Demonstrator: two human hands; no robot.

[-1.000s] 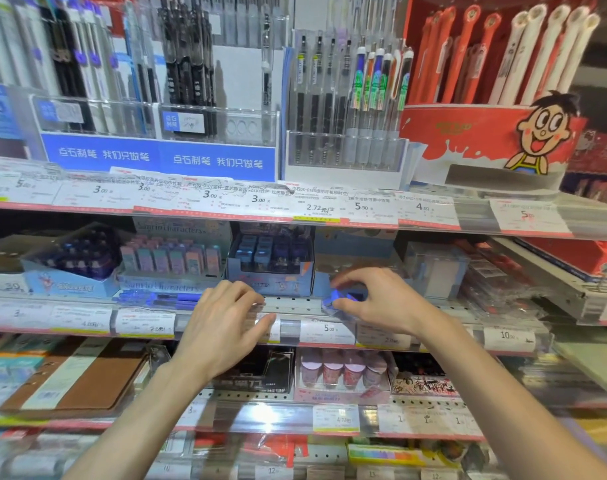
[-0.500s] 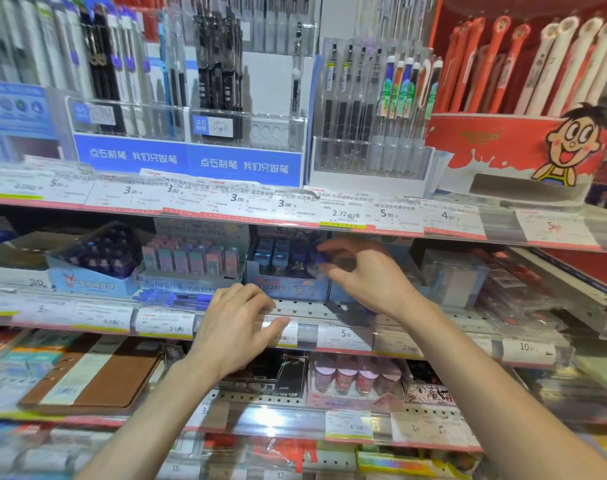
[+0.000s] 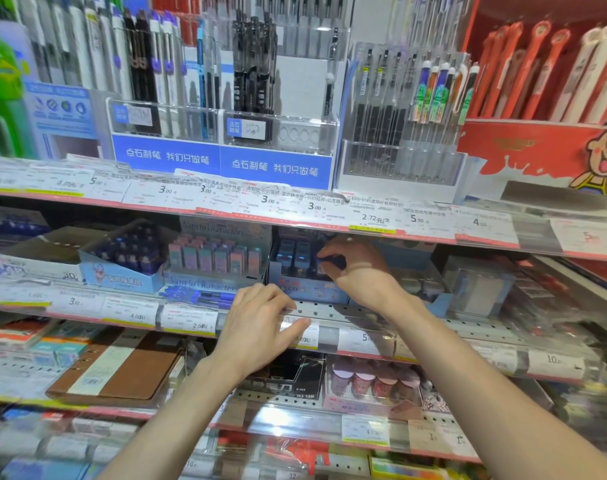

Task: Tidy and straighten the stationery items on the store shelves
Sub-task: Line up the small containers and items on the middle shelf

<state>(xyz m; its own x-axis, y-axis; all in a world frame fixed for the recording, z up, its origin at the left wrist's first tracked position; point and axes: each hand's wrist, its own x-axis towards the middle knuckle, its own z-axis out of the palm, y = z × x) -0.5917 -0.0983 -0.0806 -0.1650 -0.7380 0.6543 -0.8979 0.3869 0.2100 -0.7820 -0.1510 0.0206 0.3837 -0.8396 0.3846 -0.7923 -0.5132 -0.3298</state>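
The small dark blue item is pinched between the thumb and fingertips of my right hand, right at the open top of the blue display box on the middle shelf. The box holds a row of similar dark blue pieces standing upright, and the one I hold sits at its right end — whether it is all the way in I cannot tell, since my own knuckles cover it.

My left hand lies lower, palm down on the front lip of that same shelf, fingers loosely curled and released, grasping nothing; the thumb rests across a price label in the clear strip.

Just left of the blue box stands a tray of pastel pink and teal erasers in a printed carton, and beyond that a tilted box of dark purple pieces. A few blue pens lie flat along the shelf edge in front of the eraser tray, close beside my left fingers. To the right of my right wrist sits a clear plastic box, near but not touching.

The overhanging shelf above, with its row of price tags, hangs low over the blue box and leaves only a narrow gap for my right hand. On top of it stand pen racks and a red cartoon display. Below my arms lie a brown notebook and a pink box of small cups.
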